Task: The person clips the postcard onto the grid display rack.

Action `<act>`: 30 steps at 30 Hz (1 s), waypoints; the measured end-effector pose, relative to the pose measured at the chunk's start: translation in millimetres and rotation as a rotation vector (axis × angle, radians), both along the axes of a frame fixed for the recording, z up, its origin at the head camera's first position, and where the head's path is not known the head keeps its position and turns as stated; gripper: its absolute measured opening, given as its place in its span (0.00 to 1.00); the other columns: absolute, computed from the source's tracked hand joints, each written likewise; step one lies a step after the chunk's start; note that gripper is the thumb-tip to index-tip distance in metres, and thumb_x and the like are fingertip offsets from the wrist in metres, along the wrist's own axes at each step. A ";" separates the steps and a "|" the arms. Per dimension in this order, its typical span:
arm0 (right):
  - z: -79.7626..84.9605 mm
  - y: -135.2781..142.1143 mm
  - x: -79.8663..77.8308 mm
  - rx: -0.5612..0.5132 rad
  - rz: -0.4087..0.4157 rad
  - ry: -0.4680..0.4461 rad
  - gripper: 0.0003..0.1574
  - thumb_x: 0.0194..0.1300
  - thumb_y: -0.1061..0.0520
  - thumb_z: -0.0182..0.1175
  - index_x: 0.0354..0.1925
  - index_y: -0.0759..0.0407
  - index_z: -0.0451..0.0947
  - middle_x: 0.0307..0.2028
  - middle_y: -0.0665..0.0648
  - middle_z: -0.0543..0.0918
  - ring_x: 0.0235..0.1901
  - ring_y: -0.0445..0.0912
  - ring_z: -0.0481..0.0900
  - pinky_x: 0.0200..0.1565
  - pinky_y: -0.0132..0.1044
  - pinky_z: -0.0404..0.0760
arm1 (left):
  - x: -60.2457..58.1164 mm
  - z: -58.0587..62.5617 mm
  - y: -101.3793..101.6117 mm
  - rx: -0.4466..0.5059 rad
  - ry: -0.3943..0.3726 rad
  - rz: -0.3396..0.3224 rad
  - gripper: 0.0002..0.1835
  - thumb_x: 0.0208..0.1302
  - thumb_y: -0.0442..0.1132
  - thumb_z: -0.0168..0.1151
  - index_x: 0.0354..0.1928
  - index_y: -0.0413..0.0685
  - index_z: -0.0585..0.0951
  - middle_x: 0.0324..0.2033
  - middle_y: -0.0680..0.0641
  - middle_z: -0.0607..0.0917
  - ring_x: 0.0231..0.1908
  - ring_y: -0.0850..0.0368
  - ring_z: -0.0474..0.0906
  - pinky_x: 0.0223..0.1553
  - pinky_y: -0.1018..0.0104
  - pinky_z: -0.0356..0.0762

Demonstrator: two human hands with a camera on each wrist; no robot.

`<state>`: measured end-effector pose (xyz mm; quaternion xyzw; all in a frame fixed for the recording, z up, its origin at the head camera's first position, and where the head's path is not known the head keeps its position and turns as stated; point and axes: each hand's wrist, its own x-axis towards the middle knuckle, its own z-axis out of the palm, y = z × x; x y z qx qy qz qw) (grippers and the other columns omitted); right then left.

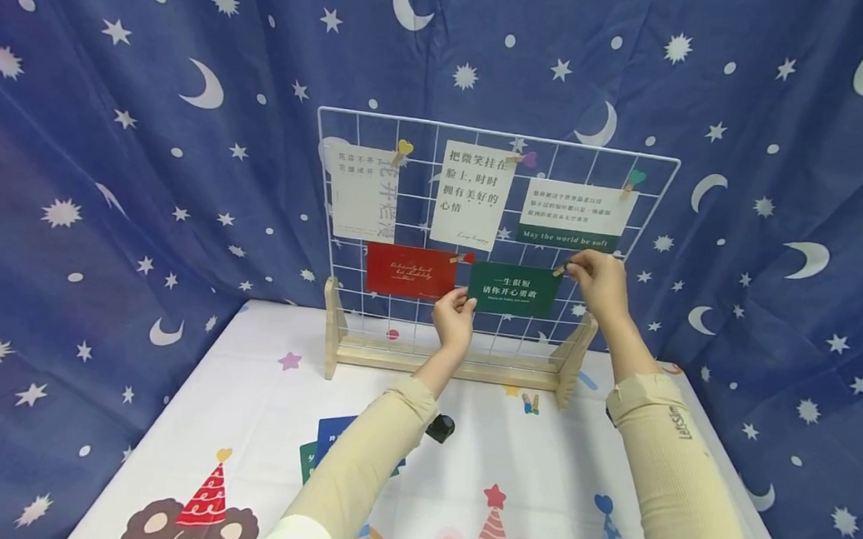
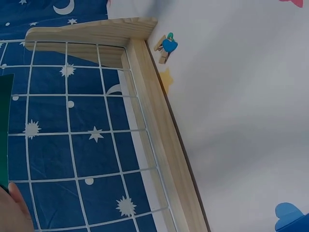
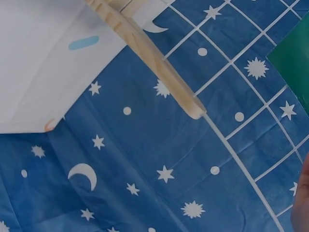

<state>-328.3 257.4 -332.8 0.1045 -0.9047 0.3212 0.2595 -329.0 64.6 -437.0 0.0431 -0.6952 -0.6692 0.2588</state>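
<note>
A green card [image 1: 513, 304] with white lettering lies against the white wire grid [image 1: 497, 345], in its lower row. At the card's left edge, my left hand [image 1: 454, 319] pinches the lower corner between thumb and fingers. My right hand [image 1: 601, 288] pinches a small wooden clothespin [image 1: 560, 270] at the card's upper right corner. To the left, a red card [image 1: 409, 272] hangs from a clothespin with a red heart. In the left wrist view, only a strip of the green card [image 2: 4, 130] and some fingertips [image 2: 17, 195] show.
Three pale cards, one of them a tall white card [image 1: 473, 193], hang above from heart clothespins. A wooden base [image 1: 440, 364] supports the grid. Spare clothespins [image 1: 531, 404] lie before it. Blue and green cards [image 1: 331, 434] and a black object [image 1: 440, 428] lie on the white tablecloth.
</note>
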 end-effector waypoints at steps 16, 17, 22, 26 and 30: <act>6.2 -3.6 -5.4 0.015 0.012 -0.108 0.11 0.66 0.67 0.54 0.43 0.75 0.77 0.42 0.73 0.82 0.41 0.63 0.82 0.45 0.50 0.82 | -3.2 3.3 8.3 0.193 -0.039 0.032 0.07 0.55 0.25 0.63 0.37 0.34 0.78 0.28 0.33 0.86 0.29 0.43 0.83 0.31 0.65 0.84; 5.7 -4.3 -5.6 0.016 0.011 -0.115 0.11 0.66 0.68 0.54 0.43 0.75 0.77 0.42 0.73 0.82 0.41 0.63 0.82 0.46 0.50 0.82 | -3.0 3.3 8.3 0.196 -0.038 0.033 0.07 0.56 0.25 0.63 0.37 0.34 0.78 0.28 0.33 0.86 0.29 0.43 0.83 0.31 0.65 0.84; 4.3 -6.1 -5.7 0.012 -0.002 -0.148 0.12 0.67 0.67 0.52 0.46 0.74 0.76 0.44 0.73 0.81 0.42 0.63 0.82 0.47 0.50 0.82 | -2.4 2.0 7.8 0.199 -0.048 0.023 0.07 0.56 0.26 0.64 0.38 0.35 0.78 0.29 0.34 0.85 0.31 0.44 0.83 0.33 0.65 0.83; 1.9 -7.2 -5.8 0.023 -0.014 -0.167 0.14 0.68 0.65 0.52 0.49 0.72 0.75 0.45 0.72 0.81 0.43 0.62 0.82 0.47 0.50 0.82 | -1.2 -0.6 6.4 0.207 -0.033 0.018 0.08 0.56 0.25 0.64 0.38 0.34 0.79 0.32 0.34 0.85 0.33 0.45 0.83 0.35 0.65 0.84; -3.9 -7.2 -5.8 0.031 -0.042 -0.144 0.15 0.69 0.63 0.51 0.50 0.71 0.76 0.42 0.71 0.82 0.41 0.61 0.83 0.45 0.49 0.83 | 1.1 -4.6 5.5 0.189 0.014 0.011 0.08 0.56 0.25 0.63 0.39 0.33 0.80 0.36 0.34 0.85 0.37 0.44 0.82 0.40 0.63 0.84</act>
